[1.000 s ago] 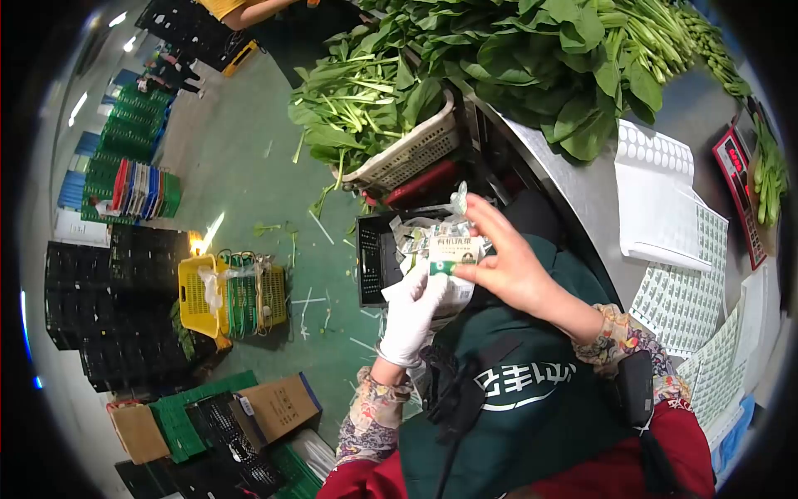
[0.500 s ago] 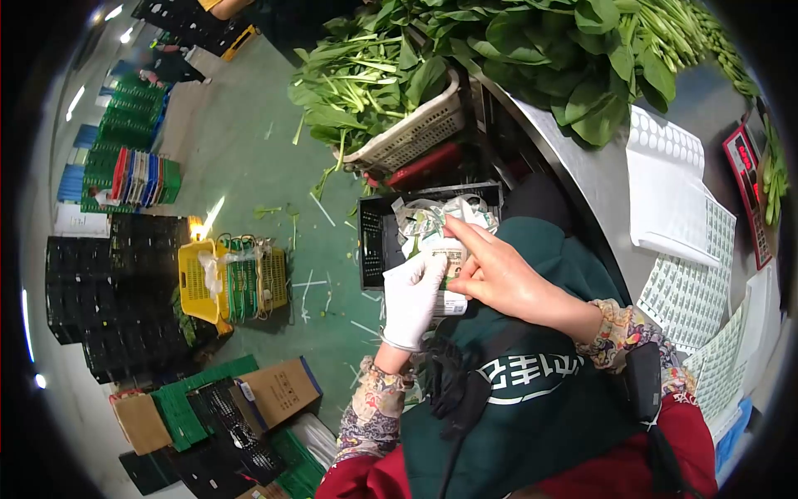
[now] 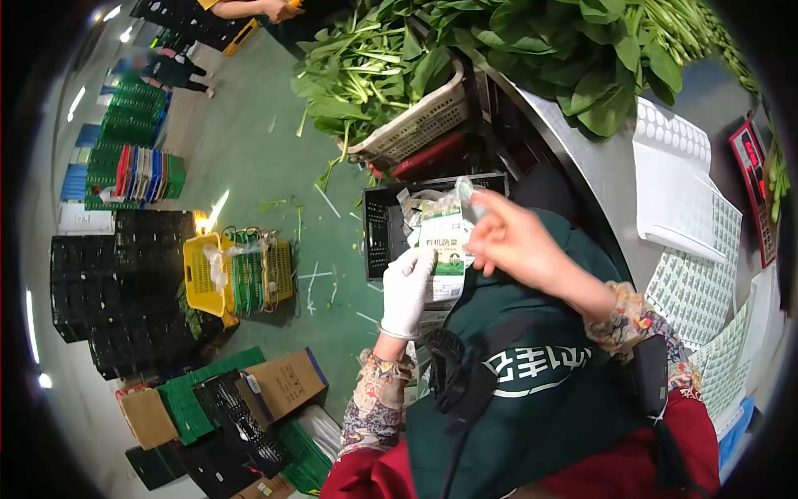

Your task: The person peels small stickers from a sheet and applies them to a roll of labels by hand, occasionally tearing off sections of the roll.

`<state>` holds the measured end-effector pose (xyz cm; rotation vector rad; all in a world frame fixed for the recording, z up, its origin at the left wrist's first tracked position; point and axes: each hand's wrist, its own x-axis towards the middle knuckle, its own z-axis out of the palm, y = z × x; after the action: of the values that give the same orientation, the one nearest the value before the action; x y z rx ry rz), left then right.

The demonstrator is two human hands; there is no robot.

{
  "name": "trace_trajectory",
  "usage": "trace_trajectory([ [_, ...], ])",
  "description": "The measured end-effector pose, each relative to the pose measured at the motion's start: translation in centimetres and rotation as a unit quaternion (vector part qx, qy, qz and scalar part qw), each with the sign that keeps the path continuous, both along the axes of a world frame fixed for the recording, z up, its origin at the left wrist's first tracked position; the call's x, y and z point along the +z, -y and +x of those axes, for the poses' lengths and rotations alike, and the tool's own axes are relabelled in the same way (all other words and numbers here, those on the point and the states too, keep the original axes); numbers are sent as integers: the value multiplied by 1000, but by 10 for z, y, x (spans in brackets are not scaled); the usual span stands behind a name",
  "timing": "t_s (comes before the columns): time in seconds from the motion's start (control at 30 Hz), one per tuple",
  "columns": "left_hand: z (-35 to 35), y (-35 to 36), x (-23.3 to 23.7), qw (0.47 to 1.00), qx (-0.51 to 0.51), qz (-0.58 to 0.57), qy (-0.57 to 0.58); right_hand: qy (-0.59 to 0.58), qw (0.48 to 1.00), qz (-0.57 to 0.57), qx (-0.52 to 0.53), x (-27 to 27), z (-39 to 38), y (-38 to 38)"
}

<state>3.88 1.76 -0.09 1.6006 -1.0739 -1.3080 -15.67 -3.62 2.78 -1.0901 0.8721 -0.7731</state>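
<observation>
My left hand (image 3: 409, 291), in a white glove, is closed on a green-and-white printed package (image 3: 446, 249) with a clear plastic top. It holds the package upright over a black crate (image 3: 378, 241) that has more crumpled clear plastic in it. My bare right hand (image 3: 519, 249) is just right of the package, fingers apart and slightly curled. A bit of clear plastic lies near its index fingertip; whether they touch is hard to tell.
A crate of leafy greens (image 3: 416, 129) stands beyond. On the right, the metal table (image 3: 582, 141) bears greens, label sheets (image 3: 698, 274) and a red scale (image 3: 752, 183). Yellow crate (image 3: 204, 274) and stacked crates stand left. Two people are at upper left.
My right hand has moved off the package's front, and its fingers have spread. More of the printed face shows. At the top left, another person's hand has come into view.
</observation>
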Motion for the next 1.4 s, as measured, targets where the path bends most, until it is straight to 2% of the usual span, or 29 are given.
trace_trajectory([
  [0.1,-9,3,8,1000,20,-3,-21,-19,997,12,73,-6,12,-14],
  [0.13,-11,3,12,1000,15,-5,-20,-46,995,-20,84,-7,12,-14],
  [0.2,-19,3,19,999,12,-11,-27,-182,959,-216,35,-14,11,-13],
  [0.27,-20,2,19,999,-11,-6,-50,-223,946,-233,41,-13,7,-9],
  [0.33,-11,3,18,995,-54,7,-85,-104,991,-81,-22,-4,1,1],
  [0.37,-9,1,19,992,-77,15,-102,-42,998,-2,-56,-3,-1,5],
  [0.4,-15,-2,20,996,-46,22,-79,6,993,-26,-114,-6,-6,15],
  [0.43,-13,-5,10,995,-32,11,-89,-29,985,-63,-160,-18,-7,20],
  [0.47,-12,-4,12,998,-8,12,-62,-97,964,-176,-172,-27,-5,20],
  [0.5,-11,-2,15,999,16,13,-34,-93,972,-156,-152,-32,-4,15],
  [0.53,-10,1,14,997,37,20,-63,-90,978,-135,-133,-26,-1,12],
  [0.57,-9,3,13,993,59,29,-93,-16,997,22,-79,-14,4,-2],
  [0.63,-8,6,9,997,49,-2,-52,-2,997,81,-13,-10,11,-16],
  [0.7,-9,9,7,998,40,-20,-47,-30,996,89,-1,-7,15,-18],
  [0.8,-14,11,9,999,35,-13,13,-68,998,17,8,-17,16,-20],
  [0.9,-18,10,3,998,35,-40,28,-117,992,-33,-42,-16,12,-13],
  [0.93,-20,11,2,997,36,-61,29,-143,982,-115,-47,-31,13,-13],
  [1.03,-27,16,18,996,62,-64,-5,-110,993,-9,-33,-19,9,-12],
  [1.07,-26,18,17,994,74,-45,-68,-69,996,61,-9,-9,7,-9],
  [1.17,-24,20,16,994,64,-64,-53,-5,998,43,-41,-19,11,-8],
  [1.2,-20,18,15,996,60,-22,-60,14,999,33,-11,-15,10,-10],
  [1.3,-27,5,24,994,31,-81,-64,50,998,-8,-45,-13,15,-6],
  [1.33,-14,-9,15,993,-56,-93,35,90,993,-6,-77,-10,12,0],
  [1.37,-19,-25,36,993,-45,-21,-106,137,982,-15,-128,-10,9,9],
  [1.4,-2,-45,30,989,-147,0,29,127,979,-18,-160,-3,3,18],
])
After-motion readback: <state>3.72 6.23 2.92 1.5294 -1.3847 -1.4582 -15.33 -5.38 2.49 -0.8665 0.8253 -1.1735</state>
